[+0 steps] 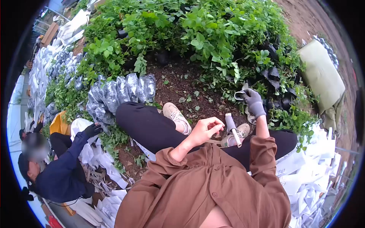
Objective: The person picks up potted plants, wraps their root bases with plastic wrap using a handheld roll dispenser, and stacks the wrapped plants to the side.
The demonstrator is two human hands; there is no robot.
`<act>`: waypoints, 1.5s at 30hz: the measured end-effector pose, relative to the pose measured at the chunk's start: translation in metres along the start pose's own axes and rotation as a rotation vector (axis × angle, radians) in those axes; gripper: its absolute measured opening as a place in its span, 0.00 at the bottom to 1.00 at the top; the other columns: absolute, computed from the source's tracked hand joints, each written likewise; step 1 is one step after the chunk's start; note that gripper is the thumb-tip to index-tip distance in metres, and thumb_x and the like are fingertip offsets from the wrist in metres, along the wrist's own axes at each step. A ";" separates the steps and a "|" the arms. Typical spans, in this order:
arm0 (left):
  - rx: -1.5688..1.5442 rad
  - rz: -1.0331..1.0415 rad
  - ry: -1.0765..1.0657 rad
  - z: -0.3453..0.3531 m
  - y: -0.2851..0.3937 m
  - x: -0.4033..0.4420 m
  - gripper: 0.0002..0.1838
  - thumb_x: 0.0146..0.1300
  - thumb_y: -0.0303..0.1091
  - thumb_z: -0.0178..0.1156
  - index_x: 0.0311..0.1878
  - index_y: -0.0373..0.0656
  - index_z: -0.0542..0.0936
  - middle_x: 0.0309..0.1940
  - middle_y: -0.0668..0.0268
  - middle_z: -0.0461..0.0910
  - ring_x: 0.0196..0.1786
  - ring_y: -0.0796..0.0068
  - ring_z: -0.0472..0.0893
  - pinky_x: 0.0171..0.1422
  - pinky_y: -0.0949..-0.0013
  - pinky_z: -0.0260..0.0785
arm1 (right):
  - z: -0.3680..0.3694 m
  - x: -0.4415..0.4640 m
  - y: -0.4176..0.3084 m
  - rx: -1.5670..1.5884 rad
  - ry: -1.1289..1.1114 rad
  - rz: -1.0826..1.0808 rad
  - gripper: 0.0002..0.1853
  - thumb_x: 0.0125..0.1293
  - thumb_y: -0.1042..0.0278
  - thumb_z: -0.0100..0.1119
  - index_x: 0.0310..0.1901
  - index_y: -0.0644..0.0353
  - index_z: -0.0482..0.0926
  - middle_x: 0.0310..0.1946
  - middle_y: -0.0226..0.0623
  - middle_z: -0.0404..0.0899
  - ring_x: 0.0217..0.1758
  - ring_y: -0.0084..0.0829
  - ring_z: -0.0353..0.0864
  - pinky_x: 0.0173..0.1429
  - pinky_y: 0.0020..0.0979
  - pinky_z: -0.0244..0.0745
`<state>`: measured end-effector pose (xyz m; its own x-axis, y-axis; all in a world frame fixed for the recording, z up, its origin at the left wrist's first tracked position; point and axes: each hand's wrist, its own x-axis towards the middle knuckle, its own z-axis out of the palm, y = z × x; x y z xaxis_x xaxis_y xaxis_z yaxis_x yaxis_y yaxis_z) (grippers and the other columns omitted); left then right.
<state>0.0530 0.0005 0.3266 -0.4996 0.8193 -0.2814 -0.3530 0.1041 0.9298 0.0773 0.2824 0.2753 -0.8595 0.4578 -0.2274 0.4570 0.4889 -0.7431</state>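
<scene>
Silver plastic-wrapped bundles [121, 90] look done; green leafy heap [216, 32] beside them, seemingly unwrapped; bare left hand [203, 131] loosely open; grey-gloved right hand [254, 102], grip unclear.

Your bare left hand [206, 130] hangs over your lap at the end of a bent arm, fingers loosely curved, thumb apart from them. Your right hand [254, 102], in a grey glove, reaches farther forward with its fingers curled. You sit with both legs [142, 123] bent, knees spread wide.
</scene>
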 end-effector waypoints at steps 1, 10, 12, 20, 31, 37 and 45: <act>-0.017 0.000 -0.024 0.002 0.003 0.001 0.09 0.65 0.31 0.55 0.43 0.36 0.78 0.36 0.66 0.80 0.37 0.81 0.78 0.44 0.76 0.71 | 0.010 -0.001 0.006 -0.091 0.034 -0.069 0.09 0.59 0.69 0.59 0.39 0.64 0.78 0.27 0.34 0.81 0.29 0.21 0.76 0.35 0.26 0.70; 0.719 0.132 0.299 0.017 0.020 0.025 0.16 0.65 0.37 0.51 0.54 0.44 0.71 0.26 0.59 0.78 0.29 0.59 0.80 0.33 0.60 0.70 | 0.082 -0.038 -0.034 0.400 0.046 0.009 0.11 0.57 0.66 0.61 0.40 0.61 0.78 0.31 0.37 0.82 0.31 0.25 0.79 0.39 0.26 0.73; 0.805 0.081 0.365 0.015 0.016 0.027 0.17 0.65 0.38 0.49 0.56 0.45 0.68 0.27 0.52 0.80 0.33 0.48 0.79 0.37 0.52 0.70 | 0.086 -0.051 -0.051 0.372 0.110 0.015 0.08 0.58 0.70 0.61 0.39 0.62 0.77 0.29 0.32 0.80 0.30 0.20 0.76 0.36 0.23 0.71; -0.384 -0.481 -0.039 -0.020 -0.019 0.047 0.12 0.66 0.33 0.42 0.28 0.39 0.69 0.11 0.69 0.67 0.09 0.82 0.59 0.16 0.76 0.52 | 0.091 -0.086 -0.063 0.549 0.008 0.059 0.10 0.60 0.69 0.62 0.42 0.63 0.80 0.33 0.33 0.82 0.35 0.18 0.76 0.42 0.23 0.72; -0.462 -0.120 0.220 -0.026 -0.102 0.067 0.20 0.63 0.25 0.39 0.56 0.33 0.72 0.50 0.56 0.76 0.52 0.65 0.76 0.58 0.63 0.67 | 0.127 -0.100 -0.021 1.189 -0.185 0.135 0.11 0.62 0.62 0.61 0.41 0.60 0.78 0.28 0.23 0.74 0.28 0.12 0.69 0.30 0.16 0.62; -0.325 0.072 0.049 -0.004 -0.034 0.077 0.23 0.69 0.33 0.40 0.65 0.37 0.60 0.64 0.60 0.62 0.67 0.69 0.61 0.71 0.68 0.50 | 0.140 -0.103 -0.016 0.994 -0.067 0.002 0.11 0.63 0.66 0.59 0.42 0.63 0.77 0.31 0.26 0.77 0.30 0.14 0.71 0.36 0.19 0.68; -0.426 0.268 0.170 0.010 -0.054 0.083 0.26 0.69 0.34 0.41 0.68 0.35 0.55 0.69 0.59 0.55 0.69 0.67 0.58 0.73 0.69 0.46 | 0.123 -0.114 -0.039 1.256 -0.235 0.252 0.08 0.64 0.63 0.58 0.35 0.57 0.73 0.20 0.21 0.66 0.16 0.12 0.58 0.18 0.18 0.50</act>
<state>0.0385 0.0685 0.2549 -0.7248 0.6794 -0.1143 -0.4678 -0.3636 0.8056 0.1290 0.1199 0.2531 -0.8599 0.2316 -0.4548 0.1951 -0.6743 -0.7122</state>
